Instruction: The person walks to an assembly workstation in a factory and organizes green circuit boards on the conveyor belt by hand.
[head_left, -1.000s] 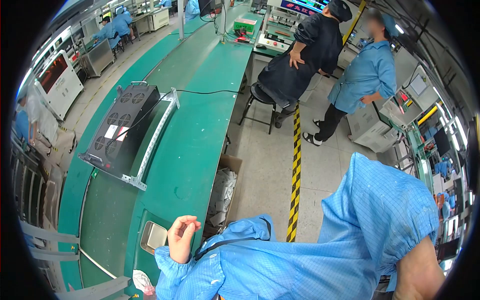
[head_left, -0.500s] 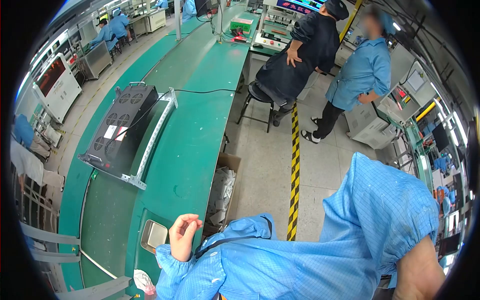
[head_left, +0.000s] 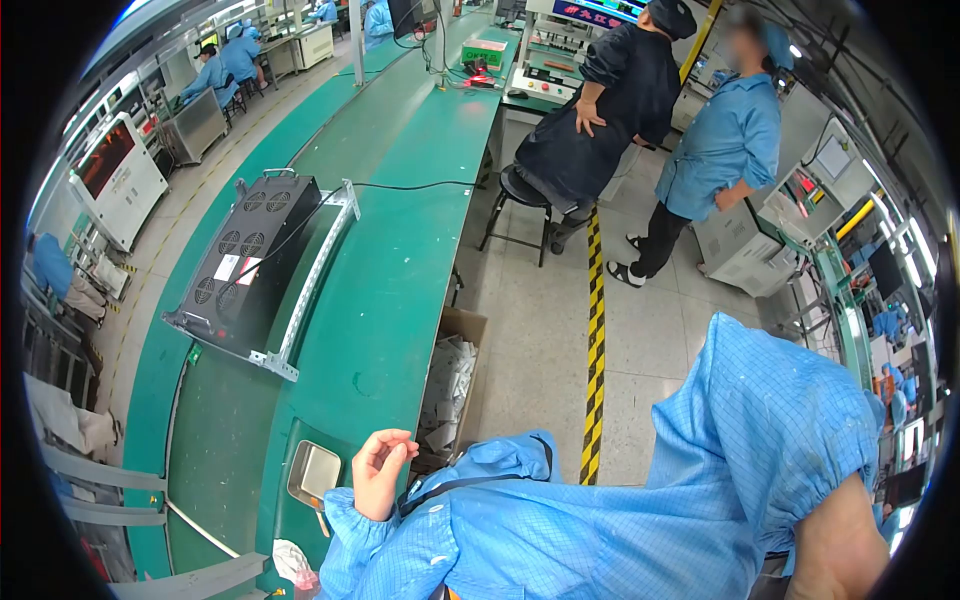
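Note:
My left hand [head_left: 380, 474] is raised in front of my blue checked smock, near the bench edge. Its fingers are curled in towards the thumb, and nothing shows between them. Beside it, a small metal tray [head_left: 306, 491] lies on the green bench [head_left: 385, 310]. Of my right arm, only a bare forearm [head_left: 840, 545] shows at the lower right; the hand is outside the picture. Farther along the bench, out of reach of both hands, sits a black fan-cooled chassis [head_left: 235, 262] with a perforated metal rail [head_left: 312, 285] along its side and a dark cable.
A cardboard box [head_left: 474, 375] of pale scraps stands below the bench edge. White crumpled cloth [head_left: 290, 562] lies near the tray. Ahead, a person in dark clothes [head_left: 605, 130] sits on a black stool [head_left: 520, 195], and a person in blue [head_left: 725, 140] stands alongside. Yellow-black tape [head_left: 595, 360] marks the floor.
The whole view has shifted slightly, so the bench and chassis appear a little farther right. My left hand keeps nearly the same curled shape and place before my body.

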